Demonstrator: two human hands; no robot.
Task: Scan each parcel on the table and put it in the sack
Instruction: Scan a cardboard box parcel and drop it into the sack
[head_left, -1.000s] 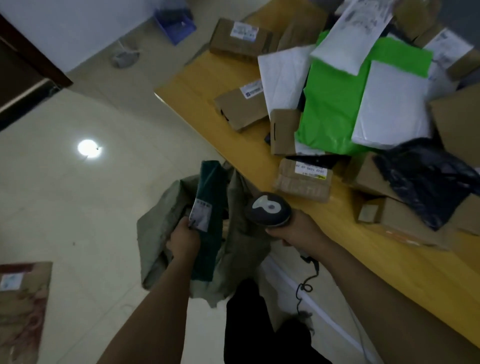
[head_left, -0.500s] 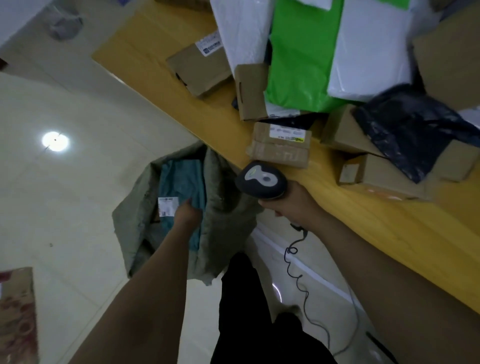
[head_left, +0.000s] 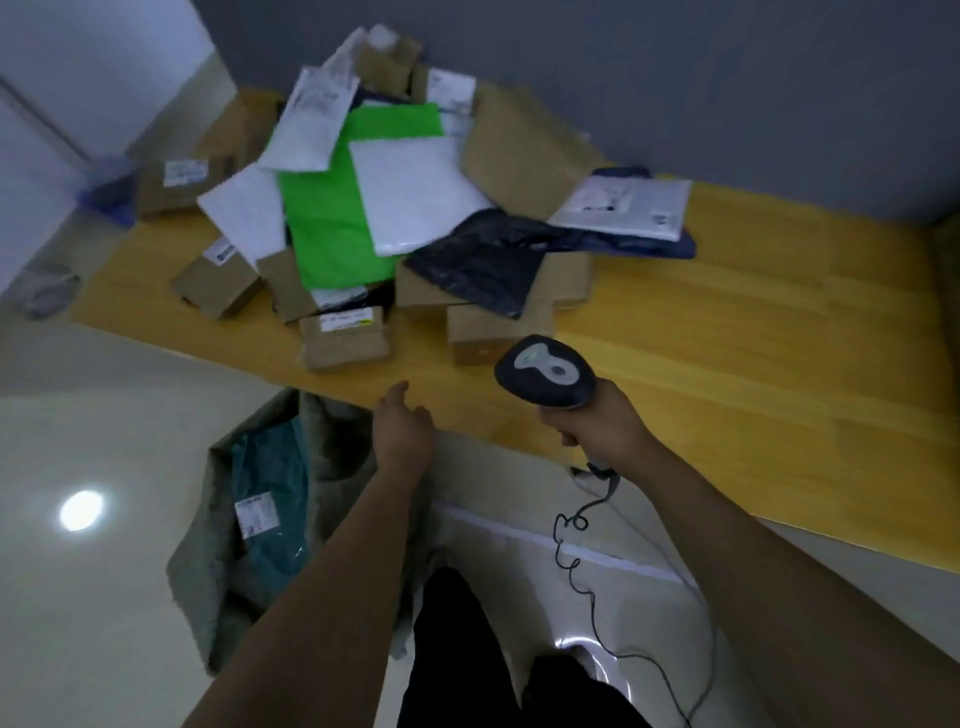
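Reaching out with the left hand (head_left: 402, 434), fingers loose and holding nothing, right at the near edge of the counter (head_left: 753, 364) and just above the sack (head_left: 208, 561). Gripping a dark scanner (head_left: 543, 371) in the right hand (head_left: 597, 421), fingers curled round the handle, with the round head up over the near edge of the counter. Hanging down from the scanner, a thin curly cable (head_left: 576, 561), all the way to the floor (head_left: 104, 415).

Down on the floor against the near edge, the grey sack with its mouth open. Inside it, a teal parcel (head_left: 270, 467) with a white label (head_left: 254, 512) facing up.

Piled on the left half of the counter, lots of parcels. Closest to the left hand, a small brown box (head_left: 345, 345) with a white label, near the front edge. Beside it, toward the scanner, another brown box (head_left: 483, 338). Lying partly over that one, a black bag (head_left: 483, 260). In the middle of the pile, a big green bag (head_left: 327, 234) with a soft white pack (head_left: 410, 192) on top. Toward the back edge, a white pack (head_left: 623, 205) with a label, resting on something dark blue. All around, more brown boxes and white packs, some too blurry to tell apart.
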